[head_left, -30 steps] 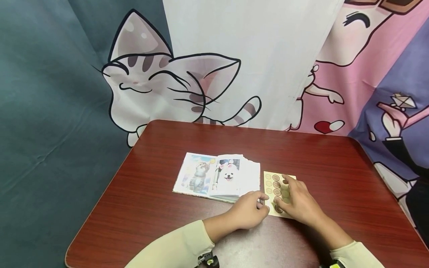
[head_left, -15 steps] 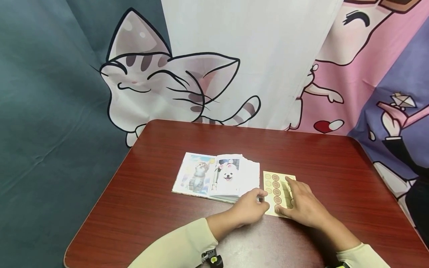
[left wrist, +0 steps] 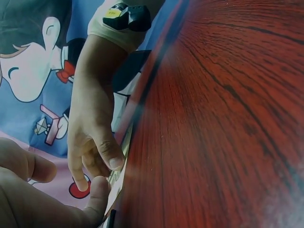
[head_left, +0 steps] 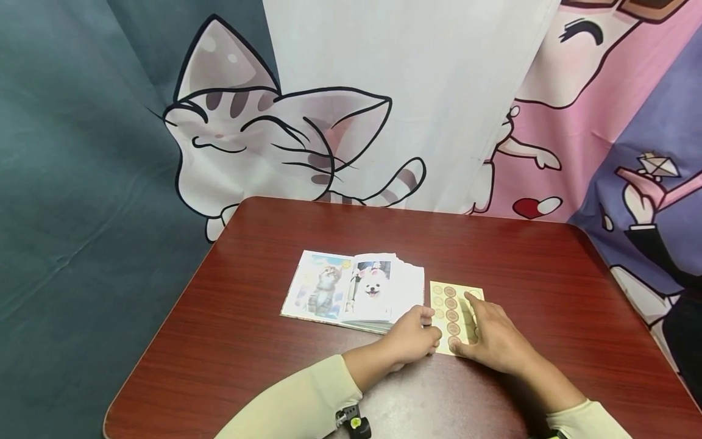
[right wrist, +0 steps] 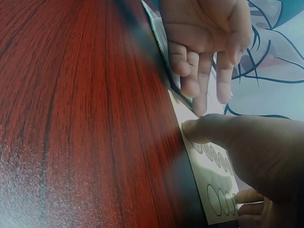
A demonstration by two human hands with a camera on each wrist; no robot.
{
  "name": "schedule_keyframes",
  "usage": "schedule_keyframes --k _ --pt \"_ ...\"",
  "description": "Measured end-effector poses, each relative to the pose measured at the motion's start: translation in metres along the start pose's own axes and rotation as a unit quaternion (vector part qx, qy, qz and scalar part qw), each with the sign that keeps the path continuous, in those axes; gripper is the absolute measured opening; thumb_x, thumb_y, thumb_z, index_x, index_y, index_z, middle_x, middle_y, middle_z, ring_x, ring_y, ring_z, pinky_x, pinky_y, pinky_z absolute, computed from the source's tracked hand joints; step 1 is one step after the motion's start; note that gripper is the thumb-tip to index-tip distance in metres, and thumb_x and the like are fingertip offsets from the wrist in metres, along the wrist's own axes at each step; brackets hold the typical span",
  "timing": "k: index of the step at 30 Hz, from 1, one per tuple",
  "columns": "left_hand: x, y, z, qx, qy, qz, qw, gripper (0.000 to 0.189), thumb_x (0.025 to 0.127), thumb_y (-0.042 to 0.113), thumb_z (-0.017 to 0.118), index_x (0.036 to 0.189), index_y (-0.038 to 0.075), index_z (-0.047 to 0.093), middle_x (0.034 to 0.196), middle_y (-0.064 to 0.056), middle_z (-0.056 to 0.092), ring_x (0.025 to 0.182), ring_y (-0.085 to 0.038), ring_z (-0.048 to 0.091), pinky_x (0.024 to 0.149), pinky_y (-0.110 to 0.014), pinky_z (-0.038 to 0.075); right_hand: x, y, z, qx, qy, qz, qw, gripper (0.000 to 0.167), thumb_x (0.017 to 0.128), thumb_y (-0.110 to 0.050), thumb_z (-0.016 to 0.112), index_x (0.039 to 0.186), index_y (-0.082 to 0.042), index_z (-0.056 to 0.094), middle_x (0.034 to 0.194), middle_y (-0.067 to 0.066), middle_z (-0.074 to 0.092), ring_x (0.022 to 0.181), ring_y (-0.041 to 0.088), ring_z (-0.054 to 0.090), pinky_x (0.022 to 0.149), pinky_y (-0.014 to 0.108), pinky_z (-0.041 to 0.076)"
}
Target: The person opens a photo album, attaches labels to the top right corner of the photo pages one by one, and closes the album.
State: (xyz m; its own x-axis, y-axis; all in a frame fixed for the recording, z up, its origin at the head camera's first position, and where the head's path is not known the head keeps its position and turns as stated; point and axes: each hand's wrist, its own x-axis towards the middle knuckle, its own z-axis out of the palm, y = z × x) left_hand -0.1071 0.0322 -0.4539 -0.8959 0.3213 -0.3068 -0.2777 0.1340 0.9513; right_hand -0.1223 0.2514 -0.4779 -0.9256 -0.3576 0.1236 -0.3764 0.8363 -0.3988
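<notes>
A pale yellow sheet of round stickers (head_left: 462,312) lies flat on the table, with brown printed circles in columns. My left hand (head_left: 408,339) is at its left edge, fingers loosely bent, with nothing seen between them; contact with the sheet is unclear. Over the right part of the sheet spreads my right hand (head_left: 496,339), its thumb (right wrist: 199,130) on or just above the lower circles. Its fingers hide some of the right-hand column. Left of the sheet is an open picture book (head_left: 329,291) with a kitten on one page and a white dog on the other.
The dark red wooden table (head_left: 230,341) has rounded corners and a pale edge. A cloth backdrop (head_left: 439,73) with cartoon figures hangs behind it. Small black devices are strapped near the wrists, one of them a left wrist device (head_left: 356,422).
My right hand has shifted slightly right and down across the sheet, uncovering more circles. My left hand has turned a little at the sheet's edge. The book stays put.
</notes>
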Motion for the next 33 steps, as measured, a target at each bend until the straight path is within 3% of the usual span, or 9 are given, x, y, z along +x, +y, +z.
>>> schedule_keyframes --k 7,16,20,24,33 --pt "0.0005 -0.0002 0.0012 -0.026 0.008 -0.005 0.9996 0.044 0.092 -0.002 0.059 0.135 -0.004 0.049 0.125 -0.017 0.053 0.076 -0.019 0.064 0.067 -0.034 0.058 0.0 -0.0023 0.0006 0.003 0.004 0.0 1.0 0.106 0.069 -0.04 0.092 0.148 0.008 0.04 0.133 0.03 0.058 0.124 0.051 0.049 0.101 0.064 0.04" --pt "0.0007 -0.0003 0.0057 -0.029 0.034 -0.004 0.999 0.049 0.091 -0.002 0.058 0.139 -0.003 0.046 0.126 -0.016 0.055 0.068 -0.015 0.062 0.055 -0.027 0.051 -0.0014 -0.004 -0.001 0.011 0.01 0.003 0.9999 0.108 0.068 -0.045 0.093 0.148 0.007 0.041 0.13 0.029 0.06 0.122 0.052 0.05 0.099 0.064 0.042" --pt "0.0006 0.0018 0.0048 -0.006 0.042 0.006 0.9991 0.047 0.091 0.0 0.06 0.136 0.0 0.05 0.12 -0.012 0.058 0.084 -0.017 0.061 0.074 -0.033 0.055 -0.0023 -0.0044 -0.0014 0.021 0.006 0.006 0.9997 0.106 0.07 -0.043 0.091 0.148 0.007 0.04 0.129 0.032 0.06 0.124 0.055 0.049 0.101 0.065 0.04" --pt "0.0012 0.0047 0.005 0.008 0.055 0.016 0.9983 0.045 0.09 0.0 0.061 0.134 0.003 0.053 0.11 -0.006 0.06 0.095 -0.017 0.058 0.088 -0.036 0.052 -0.0029 -0.006 -0.004 0.043 0.004 0.014 0.9989 0.103 0.071 -0.041 0.091 0.147 0.008 0.041 0.128 0.033 0.06 0.122 0.056 0.049 0.099 0.066 0.041" --pt "0.0082 0.0028 0.0097 -0.021 0.068 0.012 0.9974 0.042 0.091 -0.002 0.066 0.132 0.0 0.054 0.099 -0.004 0.059 0.078 -0.017 0.06 0.068 -0.03 0.055 -0.0054 -0.0093 -0.0091 0.072 -0.003 0.044 0.9964 0.101 0.074 -0.043 0.09 0.148 0.005 0.04 0.13 0.031 0.06 0.123 0.054 0.049 0.098 0.066 0.043"
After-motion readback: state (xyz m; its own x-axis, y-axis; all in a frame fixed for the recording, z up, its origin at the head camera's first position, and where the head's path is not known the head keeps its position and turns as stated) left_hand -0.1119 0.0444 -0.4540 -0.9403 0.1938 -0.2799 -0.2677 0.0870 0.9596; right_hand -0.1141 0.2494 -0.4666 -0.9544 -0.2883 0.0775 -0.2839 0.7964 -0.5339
